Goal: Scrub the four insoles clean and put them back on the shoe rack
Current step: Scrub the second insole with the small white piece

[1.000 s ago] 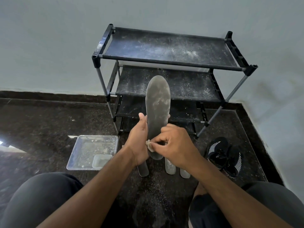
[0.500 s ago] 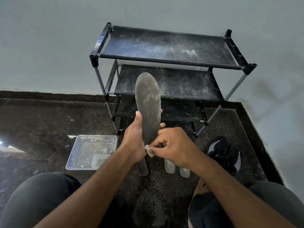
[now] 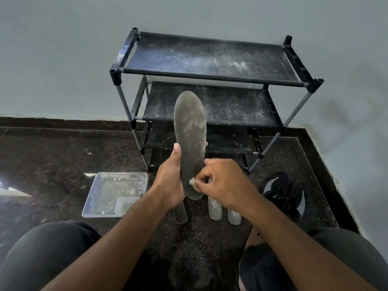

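My left hand (image 3: 171,181) grips a dusty grey insole (image 3: 190,131) upright by its left edge, in front of the black shoe rack (image 3: 210,76). My right hand (image 3: 222,181) pinches a small pale scrubbing pad (image 3: 192,182) against the insole's heel end. Three more insoles lie on the floor below my hands: one (image 3: 180,215) on the left, two (image 3: 214,208) (image 3: 233,217) side by side on the right, each partly hidden by my hands.
A clear plastic tray (image 3: 100,192) with a small container (image 3: 125,204) in it sits on the dark floor at the left. A pair of black sneakers (image 3: 283,194) stands at the right, near the wall corner. White powder dusts the rack shelves and floor. My knees frame the bottom.
The insole has tilted back toward upright and shifted slightly right. My right hand with the pad stays at the heel end, moving a little along it.
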Tool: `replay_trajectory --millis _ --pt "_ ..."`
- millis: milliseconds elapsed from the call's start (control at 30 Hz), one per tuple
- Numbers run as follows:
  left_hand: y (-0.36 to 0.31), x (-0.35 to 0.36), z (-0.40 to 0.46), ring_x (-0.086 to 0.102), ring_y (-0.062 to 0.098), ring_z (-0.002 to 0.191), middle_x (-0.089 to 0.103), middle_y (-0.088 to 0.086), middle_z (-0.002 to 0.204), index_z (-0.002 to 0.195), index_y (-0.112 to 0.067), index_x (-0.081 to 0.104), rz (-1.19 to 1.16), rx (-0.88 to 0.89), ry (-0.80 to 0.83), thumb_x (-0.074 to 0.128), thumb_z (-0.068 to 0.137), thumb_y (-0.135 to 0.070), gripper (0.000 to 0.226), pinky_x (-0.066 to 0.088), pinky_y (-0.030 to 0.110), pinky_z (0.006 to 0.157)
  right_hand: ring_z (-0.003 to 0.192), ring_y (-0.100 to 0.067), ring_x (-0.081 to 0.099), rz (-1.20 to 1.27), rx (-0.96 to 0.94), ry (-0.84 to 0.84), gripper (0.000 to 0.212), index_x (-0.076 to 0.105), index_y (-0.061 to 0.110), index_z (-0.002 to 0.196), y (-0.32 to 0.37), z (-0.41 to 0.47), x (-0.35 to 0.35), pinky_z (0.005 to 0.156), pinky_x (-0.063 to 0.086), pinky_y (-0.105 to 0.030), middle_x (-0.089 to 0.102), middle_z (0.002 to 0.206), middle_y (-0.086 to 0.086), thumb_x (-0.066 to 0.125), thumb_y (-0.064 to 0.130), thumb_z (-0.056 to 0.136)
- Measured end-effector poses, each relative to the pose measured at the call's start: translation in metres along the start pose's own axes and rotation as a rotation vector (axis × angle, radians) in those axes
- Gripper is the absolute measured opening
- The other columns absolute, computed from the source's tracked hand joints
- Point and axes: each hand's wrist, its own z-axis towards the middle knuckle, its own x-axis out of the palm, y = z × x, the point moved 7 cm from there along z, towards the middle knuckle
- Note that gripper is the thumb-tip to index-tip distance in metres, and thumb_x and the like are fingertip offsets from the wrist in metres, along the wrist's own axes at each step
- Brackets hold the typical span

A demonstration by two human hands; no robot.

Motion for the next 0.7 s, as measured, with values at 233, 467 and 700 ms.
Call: replay_trajectory --millis 233,467,700 --pt "-0.006 -0.001 0.002 0.071 0.028 0.113 0.069 0.014 0.133 0.137 -0.010 0.066 -0.024 0.019 -0.017 0.027 0.106 -0.064 0.073 0.061 0.042 0.088 0.066 -0.008 0.057 0.166 -0.026 -0.029 0.014 0.080 0.024 0.080 0.004 -0.001 0.003 0.065 0.051 -0.032 0.060 0.070 0.010 0.075 0.037 0.084" --pt "-0.007 -0.005 0.003 0.073 0.025 0.092 0.073 0.016 0.115 0.132 -0.015 0.071 -0.051 0.028 -0.050 0.027 0.105 -0.067 0.074 0.060 0.042 0.079 0.076 -0.001 0.059 0.154 -0.029 0.109 0.013 0.076 0.024 0.071 0.007 -0.003 0.014 0.071 0.055 -0.035 0.063 0.075 0.012 0.079 0.034 0.078" --pt "-0.006 -0.001 -0.002 0.071 0.030 0.115 0.070 0.017 0.131 0.137 -0.010 0.066 -0.066 0.018 -0.074 0.032 0.106 -0.062 0.069 0.057 0.047 0.095 0.077 -0.008 0.059 -0.002 -0.060 -0.011 0.016 0.071 0.022 0.071 0.009 -0.006 0.003 0.074 0.047 -0.032 0.061 0.077 0.009 0.073 0.032 0.083"
